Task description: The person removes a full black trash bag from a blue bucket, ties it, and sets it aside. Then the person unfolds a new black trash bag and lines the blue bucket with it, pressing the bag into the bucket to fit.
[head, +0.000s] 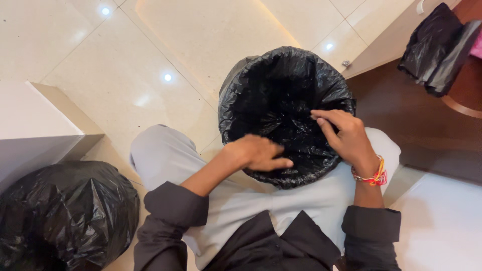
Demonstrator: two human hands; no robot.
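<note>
A person in grey trousers and a dark shirt with rolled sleeves stands over a round waste bin lined with a black plastic bin liner, seen from straight above. The bin sits on the floor right in front of the person's legs, its near rim touching the trousers.

The left hand lies on the near rim of the bin, knuckles up, fingers curled loosely and the thumb stretched out to the right along the liner's edge; it presses on the plastic rather than clasping it. The right hand reaches over the right side of the rim, fingers bent and drawn narrow together, their tips resting on the liner just inside the opening. Whether those fingertips actually pinch a fold of plastic cannot be told. A red and yellow thread bracelet circles the right wrist.

The liner is folded outward over the whole rim and its crinkled inside is dark, so the bottom is not visible.

At the lower left, a filled black rubbish bag rests on the cream tiled floor, well apart from the bin, beside a pale box-like unit. At the upper right, 1 more black bag lies on a dark brown wooden counter.
</note>
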